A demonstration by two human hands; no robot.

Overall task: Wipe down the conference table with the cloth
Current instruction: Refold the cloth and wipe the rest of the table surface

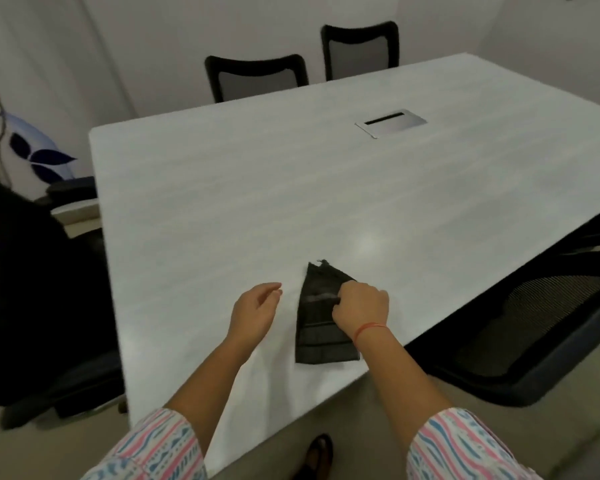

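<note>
Beyond striped sleeves point(146, 448), right hand point(361, 306) grips cloth point(323, 344) (long axis pointing away); left hand point(253, 313) relaxed.

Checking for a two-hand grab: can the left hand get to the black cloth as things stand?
Probably yes. The left hand is open beside the cloth, with only bare table between them. The right hand grips the cloth near its middle, leaving its left edge exposed.

Dark folded cloth point(321, 327) lies flat near the pale conference table's point(257, 188) near edge.
</note>
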